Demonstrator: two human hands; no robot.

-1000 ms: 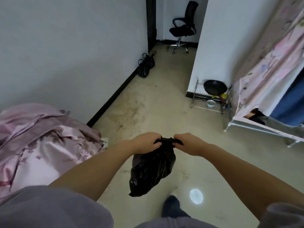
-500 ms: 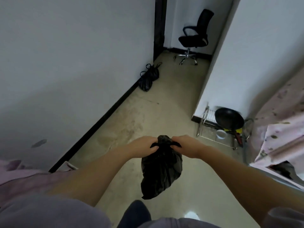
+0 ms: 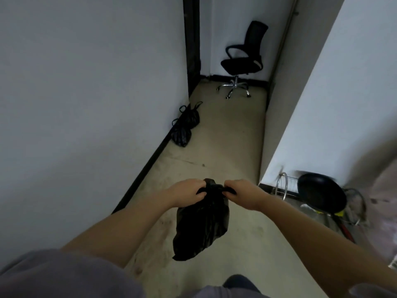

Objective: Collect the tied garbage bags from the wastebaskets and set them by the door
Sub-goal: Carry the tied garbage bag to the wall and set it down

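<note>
Both hands are gripping the gathered top of a black garbage bag [image 3: 202, 220], the left hand [image 3: 186, 192] and the right hand [image 3: 242, 193] closing tightly on either side of its bunched neck, fingers curled under so that only knuckles and thumbs are showing. The two fists are sitting close together with the dark knot of plastic between them. The bag is hanging free below the hands, above the floor [image 3: 225, 147], its glossy, crinkled plastic sagging to a rounded bottom and bulging slightly toward the left.

Farther from the bag, down the hallway, two more bags [image 3: 185, 125] are lying on the floor against the baseboard of the left wall, just before a dark door frame [image 3: 191, 46]; their tied handles are sticking up. Beyond the bags, an office chair [image 3: 243, 61] is standing at the hallway's end. To the right of the held bag, a black pan [image 3: 322, 195] is resting on a wire rack [image 3: 283, 186] at the foot of the right wall.
</note>
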